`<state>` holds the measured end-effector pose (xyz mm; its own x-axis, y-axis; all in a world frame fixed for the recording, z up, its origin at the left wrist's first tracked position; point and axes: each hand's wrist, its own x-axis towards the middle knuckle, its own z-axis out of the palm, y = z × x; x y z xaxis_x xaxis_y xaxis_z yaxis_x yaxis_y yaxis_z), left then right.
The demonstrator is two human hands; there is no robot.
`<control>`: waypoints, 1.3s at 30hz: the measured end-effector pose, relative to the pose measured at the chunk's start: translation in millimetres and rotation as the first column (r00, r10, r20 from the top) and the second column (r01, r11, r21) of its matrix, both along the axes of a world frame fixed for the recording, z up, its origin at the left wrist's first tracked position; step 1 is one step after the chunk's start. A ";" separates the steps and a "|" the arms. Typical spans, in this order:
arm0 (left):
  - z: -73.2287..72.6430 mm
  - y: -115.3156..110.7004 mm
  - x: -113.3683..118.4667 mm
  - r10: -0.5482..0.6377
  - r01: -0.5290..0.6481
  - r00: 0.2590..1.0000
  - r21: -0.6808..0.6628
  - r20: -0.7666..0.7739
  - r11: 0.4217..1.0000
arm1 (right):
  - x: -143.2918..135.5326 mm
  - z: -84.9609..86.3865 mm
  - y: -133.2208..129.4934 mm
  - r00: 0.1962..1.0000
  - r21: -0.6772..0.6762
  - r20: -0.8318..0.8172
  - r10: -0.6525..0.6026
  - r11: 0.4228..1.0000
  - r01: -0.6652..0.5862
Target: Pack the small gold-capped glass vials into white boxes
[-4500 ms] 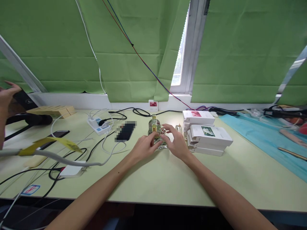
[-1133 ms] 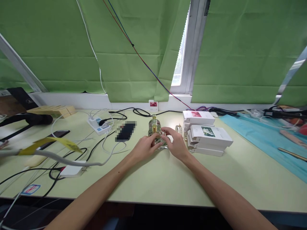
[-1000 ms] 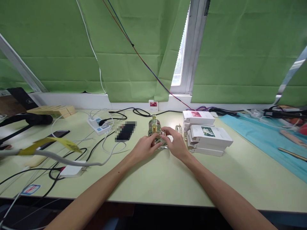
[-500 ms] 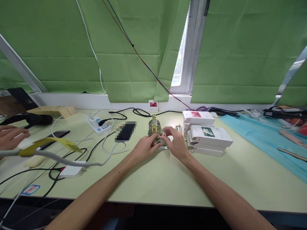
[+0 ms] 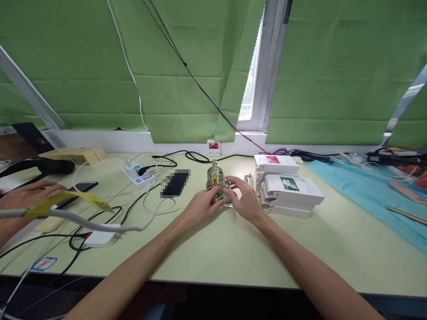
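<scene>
Your glass bottles (image 5: 210, 176) haven't moved since half a second ago: they're on the counter (image 5: 216, 253) just beyond your hands, left of the white boxes (image 5: 292, 195). A co-worker's hand (image 5: 31, 195) has reached further in at far left, well apart from your work. Your right hand (image 5: 246, 199) curves narrowly around a small round piece (image 5: 228, 183); your left hand (image 5: 200, 206) has its fingers nearly together. You can't tell whether either grips; the knuckles hide the bottles' fronts.
</scene>
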<state>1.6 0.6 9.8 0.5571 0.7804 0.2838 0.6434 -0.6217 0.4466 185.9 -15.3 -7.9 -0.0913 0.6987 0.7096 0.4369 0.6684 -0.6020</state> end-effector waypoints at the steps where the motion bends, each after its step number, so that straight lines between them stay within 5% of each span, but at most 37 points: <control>1: 0.1 0.0 0.2 -0.001 0.001 1.000 0.003 0.000 1.000 | 0.5 -0.3 0.3 1.000 0.003 0.019 0.001 1.000 -0.001; 30: -1.8 1.4 -0.4 0.004 -0.004 1.000 0.004 -0.012 1.000 | -3.0 -5.4 4.1 0.993 0.017 0.035 -0.110 0.994 0.110; 39: -3.3 2.5 -0.9 0.003 -0.004 1.000 0.014 0.005 1.000 | -0.3 -5.1 1.2 0.998 0.036 0.047 -0.039 0.999 0.037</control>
<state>0.7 3.0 6.5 0.5530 0.7782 0.2975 0.6435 -0.6258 0.4408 185.6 -14.2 -13.0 -0.0996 0.6767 0.7295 0.4897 0.6716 -0.5561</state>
